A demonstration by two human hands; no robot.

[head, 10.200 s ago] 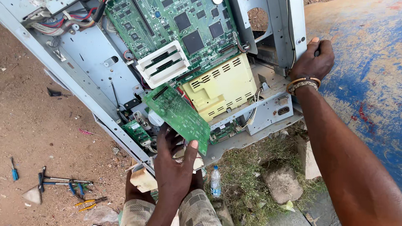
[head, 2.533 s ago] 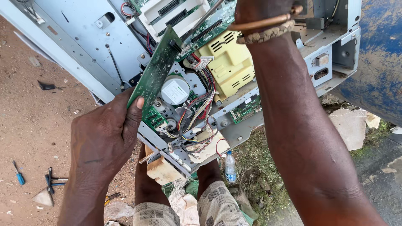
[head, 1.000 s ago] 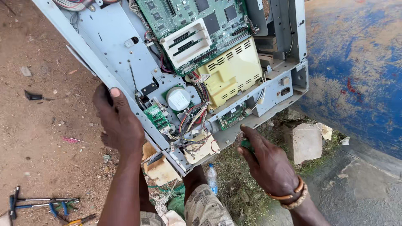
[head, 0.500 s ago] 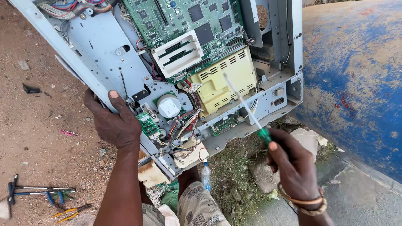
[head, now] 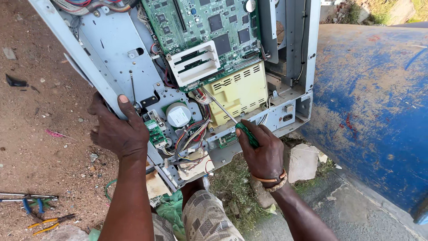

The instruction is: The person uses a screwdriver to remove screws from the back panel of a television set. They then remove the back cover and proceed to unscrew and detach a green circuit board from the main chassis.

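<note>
While the chassis is leaning tilted over bare dirt, the parts are lying as follows.

Screwdriver (head: 232,119): the green handle is sitting in the right hand; the thin shaft is running up-left, its tip reaching into the wire bundle (head: 196,129) just beside the yellow box (head: 238,93).
Right hand (head: 263,149): the fingers are curling tightly around the handle; a beaded band is circling the wrist.
Left hand (head: 118,131): the fingers are wrapping closed around the grey edge of the chassis (head: 107,58), the thumb pressing on its face.
Round part (head: 178,115): it is sitting between the two hands, beside a small green board (head: 156,132).
Main board (head: 200,27): it is lying above the yellow box.
Drum (head: 374,102): blue and rusty, it is standing to the right.
Pliers (head: 49,221): they are lying on the dirt at lower left.
</note>
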